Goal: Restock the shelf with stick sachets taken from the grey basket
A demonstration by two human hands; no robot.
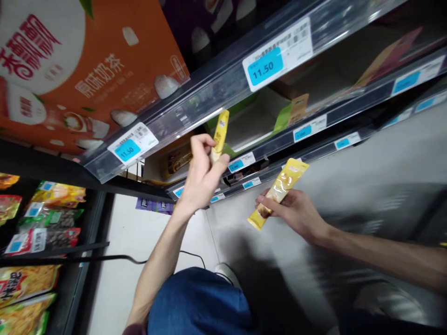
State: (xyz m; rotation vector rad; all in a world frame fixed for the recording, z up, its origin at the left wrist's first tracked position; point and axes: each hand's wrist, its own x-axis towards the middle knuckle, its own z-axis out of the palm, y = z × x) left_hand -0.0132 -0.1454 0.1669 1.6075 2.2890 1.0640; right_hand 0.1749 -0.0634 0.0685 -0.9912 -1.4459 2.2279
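My left hand (203, 174) pinches a slim yellow sachet (220, 130) upright, just in front of a shelf opening. Behind that sachet is a green and white display box (258, 118) whose inside looks mostly bare. Lower and to the right, my right hand (291, 209) grips another yellow sachet (279, 190), longer in view, tilted with its top to the right. That one hangs over the grey floor, clear of the shelf. Left of my left hand, a carton (174, 158) in the shelf holds brown-gold packs.
Orange milk tea box (115, 56) stands on the upper shelf above price tags (279, 53). Bagged snacks (52, 214) fill a rack at left. A black cable (129, 258) crosses in front of the rack. My knee (202, 302) is below.
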